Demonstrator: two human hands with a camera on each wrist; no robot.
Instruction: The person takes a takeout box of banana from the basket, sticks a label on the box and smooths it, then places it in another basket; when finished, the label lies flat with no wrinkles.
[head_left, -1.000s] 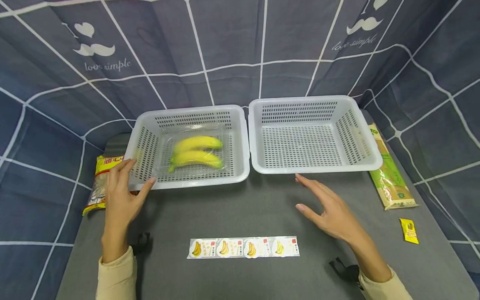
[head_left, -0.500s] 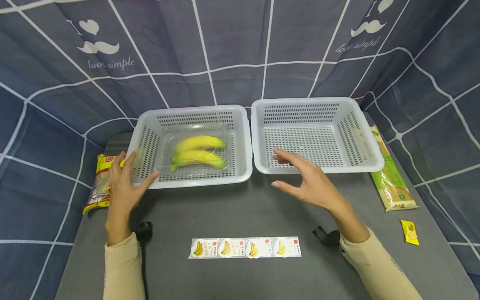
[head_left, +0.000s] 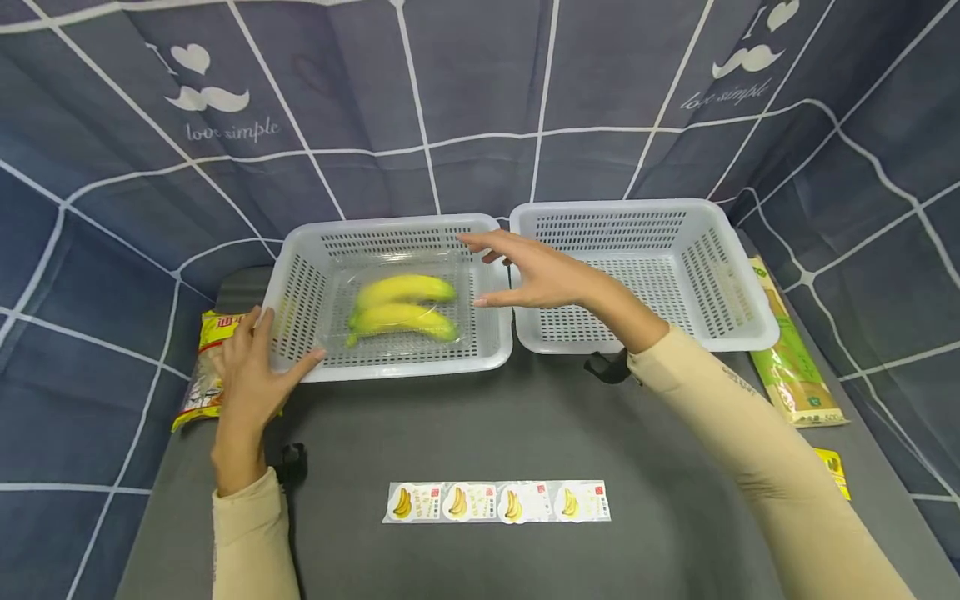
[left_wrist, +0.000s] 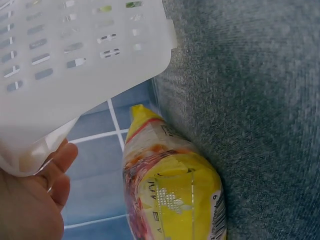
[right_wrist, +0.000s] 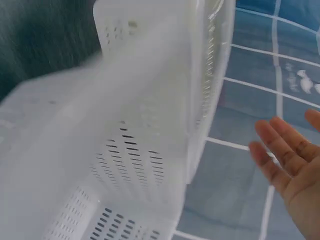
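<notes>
The left white plastic basket [head_left: 405,372] holds a clear plastic box [head_left: 341,275] with two yellow bananas [head_left: 405,289] in it. My left hand [head_left: 251,371] rests at this basket's front left corner, thumb over the front rim and fingers along the left side. In the left wrist view its fingertips [left_wrist: 65,156] show beside the rim; the thumb is hidden. Over the gap between the baskets hangs my right hand [head_left: 536,271], holding nothing, thumb and fingers apart and pointing at the bananas. The right wrist view shows its spread fingers [right_wrist: 282,150] above the basket walls.
A second white basket [head_left: 750,340] stands at the right with nothing in it. A strip of banana labels [head_left: 497,502] lies in front. A red-and-yellow bag [left_wrist: 175,185] leans at left; a green packet [head_left: 798,379] and small yellow packet [head_left: 834,468] lie at right.
My right hand has moved left and away from me, from before the right basket to the left basket's right side. My left hand has stayed at the corner.
</notes>
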